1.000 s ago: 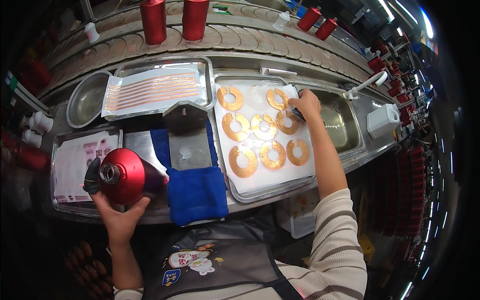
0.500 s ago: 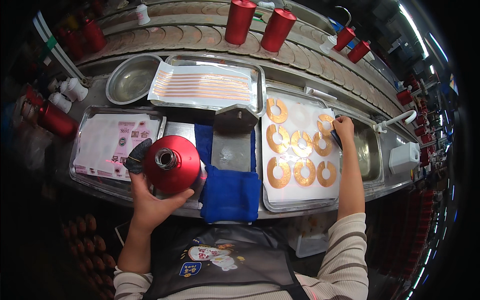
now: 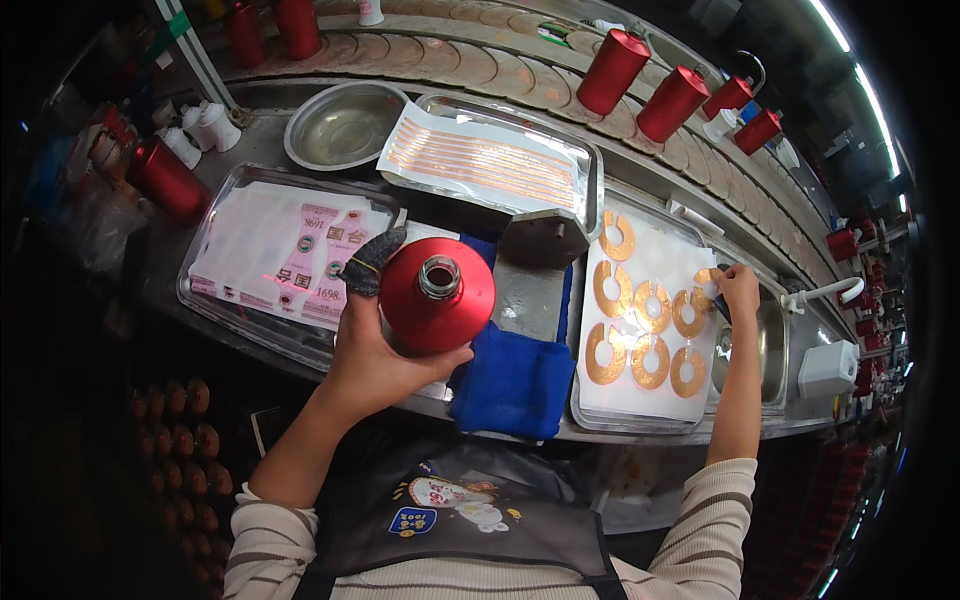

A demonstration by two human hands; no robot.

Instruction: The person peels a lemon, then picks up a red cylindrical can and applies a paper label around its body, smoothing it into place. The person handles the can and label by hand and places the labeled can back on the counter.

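I'm wearing a long-sleeved top, cream with thin dark stripes running across it, the cuffs pushed back on both forearms so that my hands [image 3: 375, 355] are bare apart from one dark knitted finger cover [image 3: 372, 262] on my left hand (it has pale flecks along its length). Over the top I have a dark grey apron [image 3: 450, 520] with a small cartoon-like patch in white, blue and yellow on the chest, though its detail is too blurred to tell.

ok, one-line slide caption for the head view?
Left hand grips a red bottle while right hand picks at gold ring labels on a tray.
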